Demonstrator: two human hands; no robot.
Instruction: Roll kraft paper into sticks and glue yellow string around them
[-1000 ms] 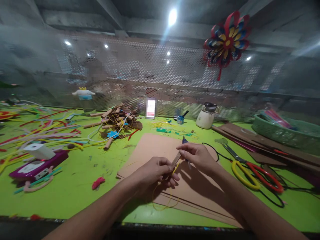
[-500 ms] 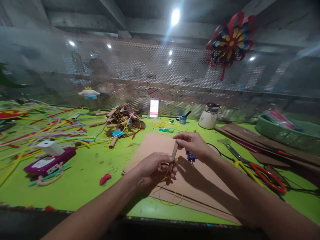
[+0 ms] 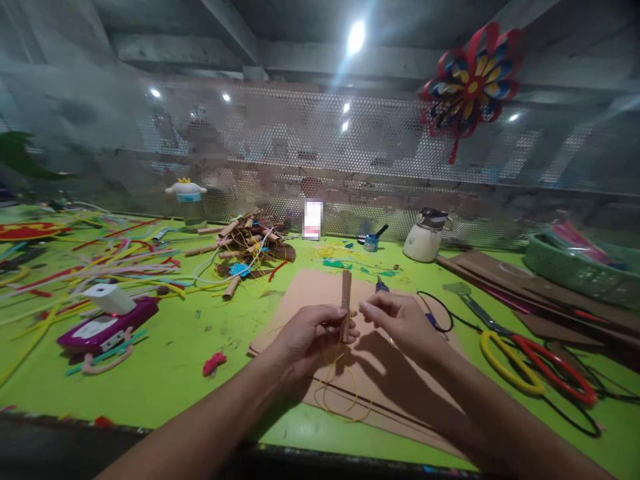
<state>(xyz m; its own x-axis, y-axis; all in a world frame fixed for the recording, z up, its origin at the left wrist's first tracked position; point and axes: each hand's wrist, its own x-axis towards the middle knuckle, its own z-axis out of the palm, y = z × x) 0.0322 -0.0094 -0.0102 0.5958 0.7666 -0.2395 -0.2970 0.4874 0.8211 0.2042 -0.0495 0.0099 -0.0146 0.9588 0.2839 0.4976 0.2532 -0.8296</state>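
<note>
My left hand is closed around a rolled brown cardboard tube, which stands upright between thumb and fingers. A thin yellow string hangs below that hand in loose loops over the stacked cardboard sheets. Just right of the tube, my right hand has thumb and forefinger pinched together, apart from the tube. Whatever lies between those fingertips is too small to make out. Behind the right hand lies a blue tool, mostly hidden.
A pile of cardboard rolls tangled with yellow string lies at back left. Scissors and a black cable lie at right, near a white jar and a green basket. A purple power strip and pipe cleaners occupy the left.
My right hand has let go of the tube's top and moved down and right. The tube has gone from tilted to upright in my left hand. The view has shifted slightly.
</note>
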